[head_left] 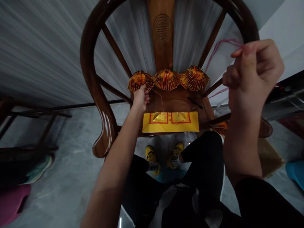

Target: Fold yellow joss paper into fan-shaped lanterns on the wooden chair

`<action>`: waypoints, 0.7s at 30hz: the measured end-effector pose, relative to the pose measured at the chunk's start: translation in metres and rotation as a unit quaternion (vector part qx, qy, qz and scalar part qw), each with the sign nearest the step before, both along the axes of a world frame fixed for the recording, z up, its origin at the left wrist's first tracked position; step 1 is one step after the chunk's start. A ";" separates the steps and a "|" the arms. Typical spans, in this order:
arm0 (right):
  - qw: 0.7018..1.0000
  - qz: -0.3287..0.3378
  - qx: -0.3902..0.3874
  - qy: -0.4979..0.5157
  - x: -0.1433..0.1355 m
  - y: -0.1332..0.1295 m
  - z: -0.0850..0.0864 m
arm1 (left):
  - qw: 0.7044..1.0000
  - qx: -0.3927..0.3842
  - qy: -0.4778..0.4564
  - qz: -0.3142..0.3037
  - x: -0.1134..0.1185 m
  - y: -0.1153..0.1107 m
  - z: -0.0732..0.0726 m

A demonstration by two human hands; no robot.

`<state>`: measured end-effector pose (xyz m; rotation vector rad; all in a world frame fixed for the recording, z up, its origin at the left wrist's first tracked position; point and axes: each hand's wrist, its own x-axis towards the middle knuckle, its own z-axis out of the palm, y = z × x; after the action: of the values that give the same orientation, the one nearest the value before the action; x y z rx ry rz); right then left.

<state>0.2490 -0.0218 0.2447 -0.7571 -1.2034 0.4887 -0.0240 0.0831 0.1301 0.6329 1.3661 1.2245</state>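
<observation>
Three folded paper fans with gold edges and orange centres, the left fan (136, 83), middle fan (166, 83) and right fan (194, 80), stand in a row at the back of a wooden chair seat (175, 98). My left hand (141, 97) is closed in a pinch at the left fan, and a thin pink thread (161, 100) runs from beside its fingers down to a yellow paper sheet (170, 128) with gold squares. Raised at the right, my right hand (255, 65) pinches pink thread (219, 44), which trails to the left and behind the chair arm.
A black pen-like stick (195, 103) lies on the seat. The chair's curved arm (89, 44) rises around it. Another orange folded paper (222, 128) and a cardboard box (270, 155) are at the right. Someone's shoe (39, 169) and a pink stool (14, 202) appear at left.
</observation>
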 end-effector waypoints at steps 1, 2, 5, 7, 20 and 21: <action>1.000 0.008 0.005 0.006 0.001 -0.008 0.001 | 1.000 -0.014 0.007 0.005 0.001 0.002 -0.010; 1.000 0.016 0.002 0.010 0.002 -0.015 0.001 | 0.999 -0.027 0.017 0.007 0.001 0.003 -0.019; 0.998 0.048 -0.041 0.024 0.004 -0.036 -0.003 | 0.997 -0.045 0.064 0.011 -0.003 0.000 -0.045; 0.994 0.069 -0.074 0.036 0.006 -0.048 -0.011 | 0.992 -0.041 0.116 0.017 -0.008 -0.005 -0.060; 0.935 0.122 -0.330 0.052 -0.013 -0.073 -0.136 | 0.767 -0.015 0.619 -0.168 -0.017 -0.082 -0.095; 0.928 0.123 -0.348 0.043 -0.015 -0.070 -0.150 | 0.759 -0.020 0.630 -0.163 -0.019 -0.085 -0.098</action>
<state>0.2345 -0.0918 0.0950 -1.1735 -1.0414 1.1832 -0.0427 -0.0019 0.0325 1.7654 2.1887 0.3508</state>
